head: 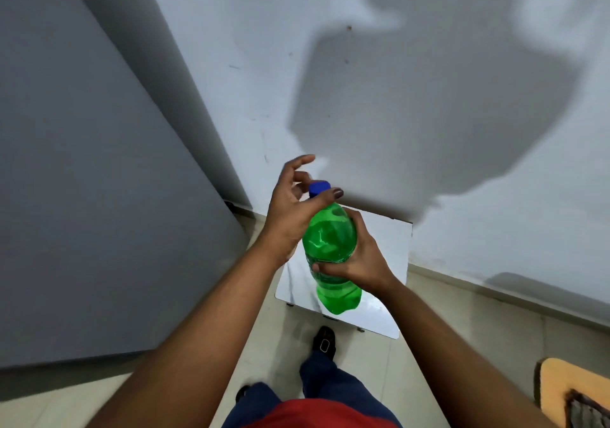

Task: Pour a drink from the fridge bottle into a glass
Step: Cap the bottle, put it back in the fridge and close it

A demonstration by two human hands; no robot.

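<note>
Above floor, bottle (330,239) between right hand (358,256), left hand (290,209).
</note>
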